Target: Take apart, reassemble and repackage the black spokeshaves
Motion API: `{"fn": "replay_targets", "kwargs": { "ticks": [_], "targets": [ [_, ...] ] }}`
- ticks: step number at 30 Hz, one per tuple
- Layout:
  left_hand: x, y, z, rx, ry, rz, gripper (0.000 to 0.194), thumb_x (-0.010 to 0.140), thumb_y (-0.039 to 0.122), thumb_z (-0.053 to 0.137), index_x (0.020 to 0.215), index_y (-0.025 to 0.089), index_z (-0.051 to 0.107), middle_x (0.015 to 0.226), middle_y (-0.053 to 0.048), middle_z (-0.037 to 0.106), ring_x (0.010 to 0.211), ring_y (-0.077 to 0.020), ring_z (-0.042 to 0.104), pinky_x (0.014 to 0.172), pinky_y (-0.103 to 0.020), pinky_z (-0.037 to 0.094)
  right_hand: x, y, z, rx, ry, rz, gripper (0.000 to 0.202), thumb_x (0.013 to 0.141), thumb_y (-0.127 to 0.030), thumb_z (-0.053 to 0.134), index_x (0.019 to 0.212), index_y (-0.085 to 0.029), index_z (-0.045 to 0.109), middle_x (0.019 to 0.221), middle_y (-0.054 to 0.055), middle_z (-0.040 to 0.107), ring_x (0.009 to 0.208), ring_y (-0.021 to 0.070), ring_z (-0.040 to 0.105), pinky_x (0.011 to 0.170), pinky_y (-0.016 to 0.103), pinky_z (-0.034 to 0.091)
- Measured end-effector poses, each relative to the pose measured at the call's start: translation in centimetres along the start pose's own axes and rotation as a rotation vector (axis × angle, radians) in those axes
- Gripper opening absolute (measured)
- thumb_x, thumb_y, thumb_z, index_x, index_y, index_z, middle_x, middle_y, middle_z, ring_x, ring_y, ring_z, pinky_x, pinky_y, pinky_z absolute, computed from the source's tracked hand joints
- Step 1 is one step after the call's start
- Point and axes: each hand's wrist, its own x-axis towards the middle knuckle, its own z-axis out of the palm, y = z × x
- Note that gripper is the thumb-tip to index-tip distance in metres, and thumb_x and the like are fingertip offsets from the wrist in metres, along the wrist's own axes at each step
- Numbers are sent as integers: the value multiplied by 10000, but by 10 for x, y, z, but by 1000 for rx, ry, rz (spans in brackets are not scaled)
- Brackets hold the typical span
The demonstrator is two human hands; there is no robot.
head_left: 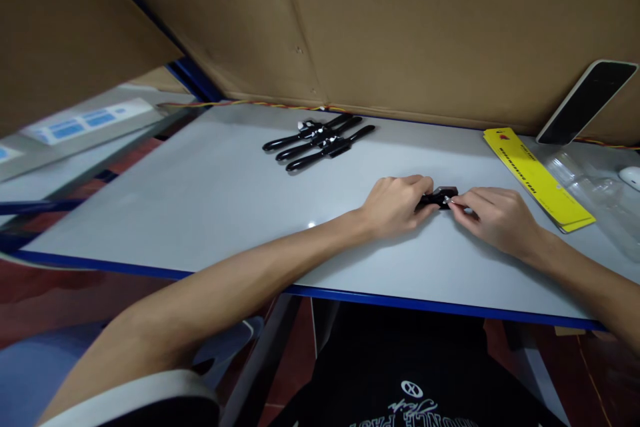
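Observation:
My left hand [399, 207] is closed around one handle of a black spokeshave [441, 197], low over the tabletop. The fingers of my right hand [493, 217] pinch a small silvery screw [447, 200] at the middle of that tool. The spokeshave's far handle is hidden by my hands. Farther back to the left lie several more black spokeshaves [315, 140], side by side, with silvery screws on their bodies.
Right of my hands are yellow printed cards [537, 180] and clear plastic packaging [590, 190]. A phone [585, 103] leans on the cardboard wall [425, 33] behind. A white object [631, 177] sits at the right edge. Blue edging [400, 303] borders the table [200, 200].

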Motion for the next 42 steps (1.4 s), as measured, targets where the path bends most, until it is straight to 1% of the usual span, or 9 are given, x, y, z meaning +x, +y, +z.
{"fn": "replay_targets", "kwargs": {
  "ticks": [5,10,16,20,24,28,31,37,42],
  "targets": [
    [-1,4,-6,91,-54,30,216,998,353,517,1084,181,614,1004,-59,741,727,-197,649,573,-322,346,2,-8,3,-42,-18,34,287,964,-199,566,689,-177,642,580,15,634,506,139,571,528,324,380],
    [-1,10,-9,71,-94,5,196,988,333,533,1062,171,614,936,-64,738,724,-206,652,568,-326,342,3,-16,8,-36,0,88,322,953,-199,547,638,-182,611,579,18,648,504,148,572,547,329,366],
    [-3,15,-5,-40,-82,-23,150,968,264,530,1041,168,618,960,-75,737,769,-205,660,602,-327,376,2,-14,5,193,-158,342,406,993,-272,496,599,-198,558,551,2,591,506,133,506,547,313,307],
    [-3,16,-4,-57,-90,-43,176,974,287,531,1044,159,630,944,-85,737,765,-207,660,605,-328,381,3,-8,5,360,-267,446,420,1003,-320,455,610,-204,543,552,-4,564,499,127,458,542,304,291],
    [-2,16,-4,-70,-93,-72,241,986,368,541,997,155,653,900,-88,736,728,-197,651,589,-321,374,4,-5,3,407,-245,504,344,980,-344,515,671,-210,583,571,-14,563,516,128,463,551,298,319],
    [0,16,-1,-68,-101,-102,302,984,429,547,963,157,676,828,-81,727,684,-188,636,575,-312,368,5,-4,1,376,-119,409,127,957,-295,588,942,-211,682,755,15,658,607,146,545,610,300,409],
    [1,16,-1,-52,-102,-116,347,975,479,557,959,157,685,797,-83,719,662,-192,624,568,-316,366,4,-2,1,378,-92,316,154,978,-250,569,884,-207,683,795,29,678,620,144,559,611,302,417],
    [2,14,-3,-50,-89,-106,375,1009,461,480,890,165,676,698,-69,675,588,-176,579,548,-320,354,2,2,5,366,-77,367,213,973,-289,595,788,-205,660,731,15,661,579,135,526,577,302,393],
    [2,12,-4,-44,-95,-67,374,1051,372,390,916,174,677,730,-67,689,626,-177,603,562,-304,346,2,3,5,337,-97,203,161,948,-250,572,816,-185,639,743,26,652,616,150,532,619,310,414]
  ]
}}
